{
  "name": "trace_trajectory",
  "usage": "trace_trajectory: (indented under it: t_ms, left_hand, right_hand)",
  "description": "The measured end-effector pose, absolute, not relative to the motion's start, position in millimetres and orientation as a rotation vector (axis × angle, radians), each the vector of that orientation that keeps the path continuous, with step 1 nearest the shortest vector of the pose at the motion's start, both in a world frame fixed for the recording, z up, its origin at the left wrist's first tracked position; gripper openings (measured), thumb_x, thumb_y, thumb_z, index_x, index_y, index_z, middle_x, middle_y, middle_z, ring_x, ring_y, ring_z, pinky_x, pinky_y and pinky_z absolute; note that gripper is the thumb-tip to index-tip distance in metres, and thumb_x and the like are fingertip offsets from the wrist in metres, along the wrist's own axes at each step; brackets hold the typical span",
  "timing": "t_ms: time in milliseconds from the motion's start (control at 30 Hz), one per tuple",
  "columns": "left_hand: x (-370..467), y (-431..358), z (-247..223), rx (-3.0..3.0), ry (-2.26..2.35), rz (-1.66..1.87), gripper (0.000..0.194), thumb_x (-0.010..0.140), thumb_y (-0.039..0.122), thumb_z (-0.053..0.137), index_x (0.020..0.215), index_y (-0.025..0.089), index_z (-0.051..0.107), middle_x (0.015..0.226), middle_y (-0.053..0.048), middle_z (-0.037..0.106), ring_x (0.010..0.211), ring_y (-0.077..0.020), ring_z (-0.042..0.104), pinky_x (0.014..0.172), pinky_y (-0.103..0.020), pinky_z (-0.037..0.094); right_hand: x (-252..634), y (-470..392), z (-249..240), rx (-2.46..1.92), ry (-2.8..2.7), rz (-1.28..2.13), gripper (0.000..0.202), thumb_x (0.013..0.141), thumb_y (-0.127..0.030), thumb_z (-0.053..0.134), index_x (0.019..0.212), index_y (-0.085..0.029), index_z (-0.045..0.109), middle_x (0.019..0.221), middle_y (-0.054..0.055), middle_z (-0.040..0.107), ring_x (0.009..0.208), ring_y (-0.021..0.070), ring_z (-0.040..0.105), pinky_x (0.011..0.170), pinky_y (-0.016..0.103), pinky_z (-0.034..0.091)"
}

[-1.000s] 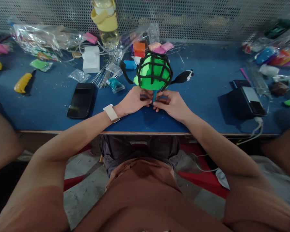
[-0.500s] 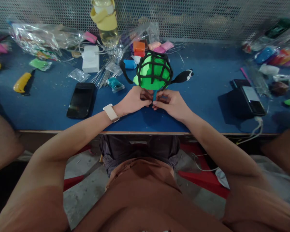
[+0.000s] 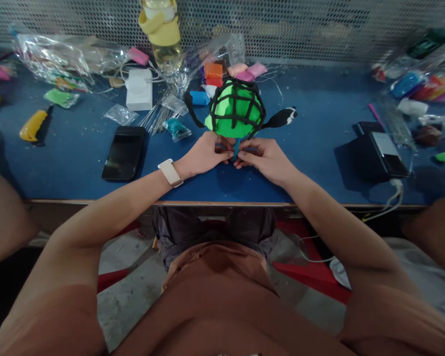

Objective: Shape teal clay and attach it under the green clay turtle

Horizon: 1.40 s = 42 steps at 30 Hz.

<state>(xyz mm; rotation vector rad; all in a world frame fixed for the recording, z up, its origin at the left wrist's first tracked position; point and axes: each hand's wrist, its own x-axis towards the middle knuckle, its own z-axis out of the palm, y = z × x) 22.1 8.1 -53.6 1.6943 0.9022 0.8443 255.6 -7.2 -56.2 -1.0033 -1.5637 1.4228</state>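
Observation:
A bright green domed clay figure [image 3: 232, 110], crossed by a grid of black strips, stands upright at the middle of the table. From its left side curves a black strip [image 3: 193, 110]; on its right sticks out a black limb [image 3: 280, 118] with a white-marked tip. Below the dome hangs a narrow teal strip [image 3: 236, 148]. My left hand [image 3: 212, 152] is closed, fingertips touching the strip's left side. My right hand [image 3: 262, 157] pinches the same strip from the right, thumb toward me. The far fingers of both hands are partly hidden.
Left of my hands lie a black phone [image 3: 123, 153], a yellow cutter [image 3: 33, 124] and a teal clay packet [image 3: 177, 129]. Behind them are thin wires [image 3: 156, 113], a white adapter [image 3: 139, 89] and a yellow-banded bottle [image 3: 161, 34]. A dark box-shaped device [image 3: 374, 153] with a cable stands right.
My right thumb has shifted slightly along the teal strip, whose lower end now leans a little left. The dome and my left hand are nearly still.

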Motion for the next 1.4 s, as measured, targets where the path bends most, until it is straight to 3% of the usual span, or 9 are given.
trace_trajectory:
  t_ms: [367,567,700,900,1100,1233,1300,1400]
  left_hand:
    - [22.3,4.8,-47.3,1.743,0.828,0.826,0.006,0.097,0.016,0.079,0.102,0.014,0.076,0.098,-0.013,0.086,0.09,-0.0236,0.083,0.081,-0.036,0.07]
    - [21.7,8.3,-53.5,1.728,0.825,0.844,0.021,0.095,0.027,0.087,0.106,0.015,0.073,0.099,-0.013,0.084,0.09,-0.0253,0.081,0.077,-0.038,0.07]
    - [22.0,8.9,-53.8,1.752,0.829,0.842,0.025,0.096,0.033,0.089,0.103,0.015,0.074,0.096,-0.012,0.082,0.082,-0.021,0.078,0.073,-0.035,0.068]
    - [22.6,7.0,-51.7,1.741,0.84,0.863,0.014,0.097,0.023,0.084,0.099,0.014,0.075,0.092,-0.01,0.08,0.077,-0.0185,0.075,0.073,-0.034,0.068]
    - [24.3,7.3,-52.4,1.703,0.855,0.865,0.014,0.094,0.018,0.084,0.104,0.014,0.075,0.098,-0.011,0.081,0.086,-0.0221,0.08,0.074,-0.034,0.069]
    - [23.5,5.6,-47.9,1.761,0.829,0.851,0.008,0.093,0.012,0.079,0.1,0.014,0.075,0.097,-0.011,0.083,0.088,-0.0231,0.08,0.077,-0.036,0.07]
    - [22.6,5.1,-46.4,1.804,0.836,0.846,0.006,0.095,0.016,0.08,0.094,0.016,0.074,0.093,-0.011,0.082,0.083,-0.0229,0.078,0.078,-0.039,0.069]
    - [21.7,6.1,-48.0,1.871,0.859,0.851,0.02,0.1,0.03,0.083,0.088,0.018,0.073,0.082,-0.009,0.08,0.074,-0.0223,0.076,0.079,-0.042,0.069]
  right_hand:
    - [253.3,-7.9,-53.2,-1.005,-1.6,1.385,0.056,0.076,-0.066,0.109,0.095,-0.023,0.079,0.091,0.005,0.08,0.077,0.0215,0.081,0.076,0.038,0.076]
    - [253.2,-7.5,-53.7,-1.006,-1.589,1.399,0.055,0.076,-0.064,0.109,0.093,-0.023,0.078,0.087,0.004,0.078,0.076,0.0207,0.079,0.077,0.038,0.075]
    - [254.3,-7.9,-54.7,-0.972,-1.599,1.389,0.053,0.073,-0.055,0.113,0.095,-0.022,0.077,0.092,0.005,0.077,0.08,0.0213,0.078,0.078,0.039,0.072]
    - [254.8,-9.7,-52.7,-0.95,-1.655,1.33,0.047,0.072,-0.049,0.112,0.094,-0.025,0.078,0.094,0.003,0.074,0.082,0.0224,0.072,0.071,0.039,0.067]
    - [254.3,-11.9,-52.0,-1.006,-1.718,1.191,0.044,0.073,-0.05,0.11,0.093,-0.027,0.078,0.097,0.005,0.076,0.094,0.0281,0.073,0.08,0.044,0.069]
    - [254.4,-13.0,-53.0,-0.997,-1.695,1.217,0.045,0.074,-0.048,0.11,0.095,-0.026,0.077,0.097,0.005,0.074,0.087,0.0265,0.073,0.08,0.046,0.069]
    - [254.4,-13.1,-53.7,-0.988,-1.675,1.239,0.046,0.074,-0.047,0.11,0.096,-0.027,0.075,0.097,0.004,0.074,0.086,0.0264,0.074,0.079,0.047,0.069]
    - [254.8,-11.6,-56.5,-0.971,-1.675,1.242,0.047,0.075,-0.049,0.11,0.096,-0.028,0.073,0.098,0.004,0.075,0.088,0.0274,0.076,0.08,0.047,0.07]
